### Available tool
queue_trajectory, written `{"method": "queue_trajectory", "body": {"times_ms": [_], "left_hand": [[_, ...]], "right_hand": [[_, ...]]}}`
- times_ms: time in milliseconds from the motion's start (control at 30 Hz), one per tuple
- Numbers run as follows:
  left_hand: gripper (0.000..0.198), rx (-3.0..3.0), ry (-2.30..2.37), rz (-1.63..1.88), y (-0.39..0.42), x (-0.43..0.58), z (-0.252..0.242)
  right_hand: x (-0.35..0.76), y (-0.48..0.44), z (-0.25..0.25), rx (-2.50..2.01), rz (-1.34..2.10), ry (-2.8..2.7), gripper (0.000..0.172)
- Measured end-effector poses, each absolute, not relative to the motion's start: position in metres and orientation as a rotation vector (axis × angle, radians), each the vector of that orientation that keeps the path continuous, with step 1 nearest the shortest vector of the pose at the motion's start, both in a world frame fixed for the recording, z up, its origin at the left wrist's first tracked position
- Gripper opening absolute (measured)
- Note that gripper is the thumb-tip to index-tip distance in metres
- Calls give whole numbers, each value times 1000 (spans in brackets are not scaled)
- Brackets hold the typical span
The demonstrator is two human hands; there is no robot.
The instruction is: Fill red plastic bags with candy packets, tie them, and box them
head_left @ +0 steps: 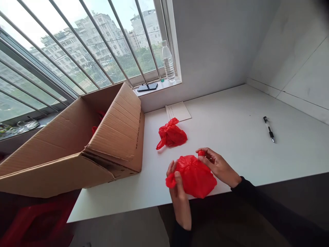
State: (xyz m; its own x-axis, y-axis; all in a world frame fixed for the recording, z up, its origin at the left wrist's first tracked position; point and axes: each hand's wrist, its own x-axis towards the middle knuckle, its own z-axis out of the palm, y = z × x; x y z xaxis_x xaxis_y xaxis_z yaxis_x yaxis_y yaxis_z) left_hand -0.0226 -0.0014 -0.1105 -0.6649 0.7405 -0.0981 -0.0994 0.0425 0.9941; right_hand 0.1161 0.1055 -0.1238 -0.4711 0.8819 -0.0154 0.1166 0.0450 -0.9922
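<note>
A filled red plastic bag (195,176) rests at the front edge of the white table (231,130). My left hand (180,199) pinches one twisted ear of the bag at its left side. My right hand (218,166) pinches the other ear at the bag's upper right. A second red plastic bag (171,134), tied shut, lies on the table a little further back.
A large open cardboard box (110,137) stands at the left with red items inside. A notepad (178,111) lies near the wall, a pen (269,129) at the right. On the window sill are a phone (147,87) and a water bottle (168,61).
</note>
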Motion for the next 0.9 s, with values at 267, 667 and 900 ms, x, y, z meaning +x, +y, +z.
{"method": "queue_trajectory", "body": {"times_ms": [267,667,900], "left_hand": [[55,987,1950,1487,28,-3,-162],[50,1123,1880,1427,54,-35,-152],[44,1102,1944,1356,44,-62,-138]], "right_hand": [[96,92,-167,-1010,1280,-1885,45],[85,99,-167,-1007,1155,-1855,47],[95,101,-166,-1152,1244,-1771,39]]}}
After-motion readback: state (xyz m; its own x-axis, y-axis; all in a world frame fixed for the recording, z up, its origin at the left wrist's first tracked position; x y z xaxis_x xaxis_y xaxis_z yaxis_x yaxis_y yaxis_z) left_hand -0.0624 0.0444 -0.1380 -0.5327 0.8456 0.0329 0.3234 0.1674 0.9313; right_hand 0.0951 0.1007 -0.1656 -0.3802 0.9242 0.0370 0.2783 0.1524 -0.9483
